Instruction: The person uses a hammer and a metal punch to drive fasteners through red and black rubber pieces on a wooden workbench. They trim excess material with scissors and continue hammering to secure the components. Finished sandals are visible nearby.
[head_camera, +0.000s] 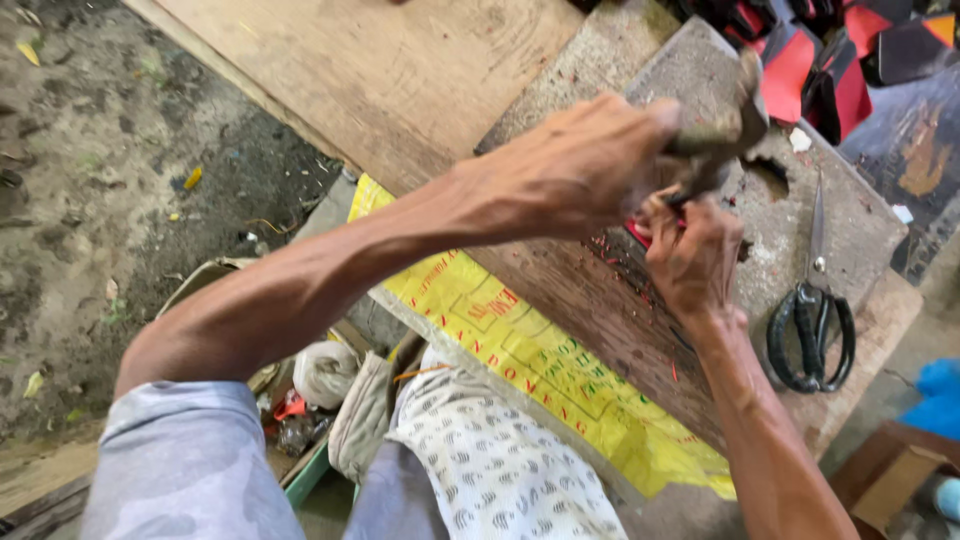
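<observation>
worn bench (600, 300): left hand (585, 165) fingers grip hammer (725, 135); right hand (692, 255) pinches red piece (640, 232); scissors (812, 320) near edge.

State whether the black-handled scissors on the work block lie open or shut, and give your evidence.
Shut. The scissors lie flat on the stone block, blades together in one narrow point, handle loops touching.
</observation>
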